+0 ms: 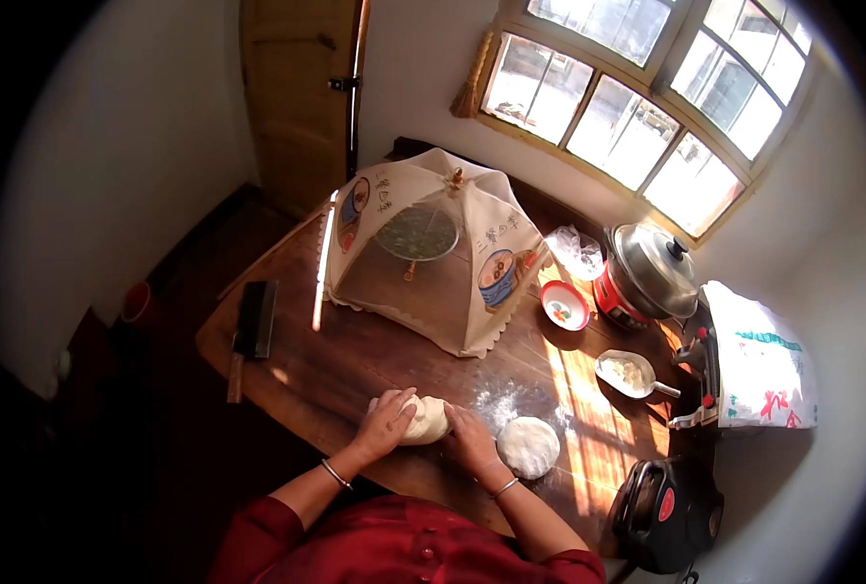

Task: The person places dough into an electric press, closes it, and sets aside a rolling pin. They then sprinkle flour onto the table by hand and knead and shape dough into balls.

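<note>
A lump of pale dough [427,422] lies near the front edge of the wooden table, between my two hands. My left hand [390,420] curves over its left end, fingers pressed on the top. Against the right end rests my right hand [470,440], its fingers wrapped on the side and partly hidden. Just right of that hand sits a second, rounded piece of dough [528,448], dusted white and untouched. Scattered flour [497,405] whitens the wood behind the two pieces.
A mesh food cover [404,282] stands at the table's middle back. A cleaver [254,331] lies at the left edge. On the right are a red-rimmed bowl [564,306], a flour scoop [627,374], an electric pot [647,273], a white bag [762,360] and a black appliance [671,516].
</note>
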The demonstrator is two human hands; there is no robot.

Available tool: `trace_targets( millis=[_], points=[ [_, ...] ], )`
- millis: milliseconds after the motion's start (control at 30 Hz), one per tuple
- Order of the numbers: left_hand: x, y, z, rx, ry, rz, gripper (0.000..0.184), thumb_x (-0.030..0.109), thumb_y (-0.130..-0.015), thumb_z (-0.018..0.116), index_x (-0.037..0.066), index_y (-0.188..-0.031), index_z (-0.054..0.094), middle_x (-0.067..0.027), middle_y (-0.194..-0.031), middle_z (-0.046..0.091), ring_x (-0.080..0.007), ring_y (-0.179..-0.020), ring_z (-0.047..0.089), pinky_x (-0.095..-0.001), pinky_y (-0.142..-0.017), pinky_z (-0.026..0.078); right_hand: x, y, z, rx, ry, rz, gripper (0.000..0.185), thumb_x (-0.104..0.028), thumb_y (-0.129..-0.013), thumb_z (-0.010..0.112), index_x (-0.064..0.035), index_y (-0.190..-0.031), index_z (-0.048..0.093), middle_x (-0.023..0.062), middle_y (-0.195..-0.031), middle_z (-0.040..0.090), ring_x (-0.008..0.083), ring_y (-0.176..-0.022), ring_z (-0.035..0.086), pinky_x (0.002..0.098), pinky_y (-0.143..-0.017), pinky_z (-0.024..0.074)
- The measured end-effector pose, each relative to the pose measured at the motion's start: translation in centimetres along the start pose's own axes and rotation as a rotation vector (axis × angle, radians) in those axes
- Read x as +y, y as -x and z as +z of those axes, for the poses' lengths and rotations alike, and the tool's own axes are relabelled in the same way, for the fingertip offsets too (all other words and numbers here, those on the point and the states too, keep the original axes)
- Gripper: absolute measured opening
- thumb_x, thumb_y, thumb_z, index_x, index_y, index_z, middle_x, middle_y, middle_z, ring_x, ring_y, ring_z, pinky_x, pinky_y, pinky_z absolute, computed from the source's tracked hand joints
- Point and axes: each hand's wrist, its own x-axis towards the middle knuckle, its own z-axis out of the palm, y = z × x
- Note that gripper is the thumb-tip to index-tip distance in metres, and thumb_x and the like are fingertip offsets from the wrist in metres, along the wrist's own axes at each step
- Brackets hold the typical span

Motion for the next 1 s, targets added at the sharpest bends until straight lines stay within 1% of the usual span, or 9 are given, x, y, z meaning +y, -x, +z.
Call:
trace_targets(
  millis=[300,433,533,633,733,833,900,933,1000],
  points=[
    [4.6,-0.7,-0.5,-0.349,-0.008,0.249,0.059,0.017,-0.087,0.06,0.01,-0.14,0.037,-0.0153,-0.119,0.056,-0.0355,-0.107,0.05,-0.0415,-0.095,0.041,-0.4,0.8,-4.9,-0.022,-0.001,0.129,0.045,-0.005,-0.081,0.061,-0.003,-0.125,0.049,0.0191,-0.119,0.057,0.0348,-0.108,0.055,0.0409,-0.093,0.0447],
    [5.6,-1.1,0.7,-0.453,0.023,0.252,0.07,0.016,-0.085,0.063,0.01,-0.144,0.028,-0.0152,-0.115,0.058,-0.0371,-0.105,0.051,-0.0417,-0.093,0.042,-1.5,1.5,-4.8,-0.028,-0.347,0.18,0.04,-0.012,-0.089,0.056,-0.0023,-0.127,0.048,0.0203,-0.118,0.057,0.0357,-0.109,0.055,0.041,-0.093,0.0441],
    [6.3,-1.9,1.1,-0.491,0.066,0.306,0.08,0.013,-0.082,0.066,0.009,-0.146,0.019,-0.0175,-0.123,0.052,-0.0361,-0.108,0.051,-0.0407,-0.095,0.042,-1.0,2.5,-3.9,0.019,-0.383,0.16,0.043,-0.017,-0.092,0.054,-0.002,-0.132,0.045,0.0208,-0.119,0.057,0.0362,-0.108,0.055,0.0408,-0.094,0.0431],
    [6.1,-2.6,1.8,-0.451,0.223,0.39,0.088,0.011,-0.079,0.07,0.007,-0.147,0.014,-0.0198,-0.134,0.04,-0.0337,-0.113,0.05,-0.0394,-0.099,0.041,-1.6,3.1,-4.8,0.053,-0.677,0.431,0.048,-0.022,-0.092,0.055,-0.0038,-0.135,0.042,0.0198,-0.12,0.056,0.0339,-0.112,0.054,0.039,-0.096,0.0412],
    [5.6,-3.1,2.3,-0.614,0.389,0.26,0.092,0.008,-0.075,0.072,0.008,-0.147,0.014,-0.0206,-0.14,0.029,-0.0325,-0.117,0.049,-0.0389,-0.102,0.039,0.1,4.0,-3.3,0.101,-0.479,0.24,0.05,-0.026,-0.09,0.059,-0.005,-0.132,0.044,0.0188,-0.118,0.056,0.0334,-0.112,0.053,0.0384,-0.096,0.0415],
    [5.2,-2.7,2.4,-0.58,0.493,0.285,0.087,0.014,-0.076,0.072,0.007,-0.145,0.02,-0.0203,-0.137,0.035,-0.0325,-0.119,0.048,-0.0403,-0.1,0.04,-1.2,3.6,-4.3,0.135,-0.275,0.172,0.046,-0.02,-0.085,0.065,-0.0048,-0.126,0.05,0.0161,-0.112,0.058,0.0297,-0.107,0.055,0.0356,-0.09,0.0459],
    [5.6,-2.4,1.4,-0.343,-0.133,0.407,0.083,0.024,-0.076,0.074,0.005,-0.142,0.028,-0.0197,-0.134,0.039,-0.0314,-0.119,0.046,-0.0409,-0.098,0.041,-1.6,3.5,-4.0,0.163,-0.235,0.201,0.041,-0.02,-0.083,0.067,-0.0041,-0.119,0.053,0.0159,-0.108,0.058,0.0306,-0.103,0.056,0.0359,-0.087,0.0464],
    [5.8,-2.1,1.3,-0.345,-0.133,0.41,0.083,0.024,-0.076,0.074,0.005,-0.142,0.028,-0.0197,-0.134,0.039,-0.0314,-0.119,0.046,-0.0409,-0.098,0.041,-1.6,3.4,-3.9,0.192,-0.196,0.222,0.036,-0.019,-0.081,0.068,-0.0033,-0.112,0.056,0.0158,-0.105,0.058,0.0314,-0.099,0.057,0.0362,-0.085,0.0469],
    [5.6,-0.4,1.4,-0.153,-0.266,0.005,0.081,0.035,-0.075,0.076,0.004,-0.137,0.036,-0.0185,-0.131,0.042,-0.0309,-0.119,0.046,-0.0408,-0.096,0.041,-1.5,3.6,-3.6,0.191,-0.202,0.242,0.033,-0.019,-0.081,0.069,-0.003,-0.108,0.057,0.0151,-0.102,0.058,0.0311,-0.096,0.057,0.0367,-0.082,0.047]
  ],
)
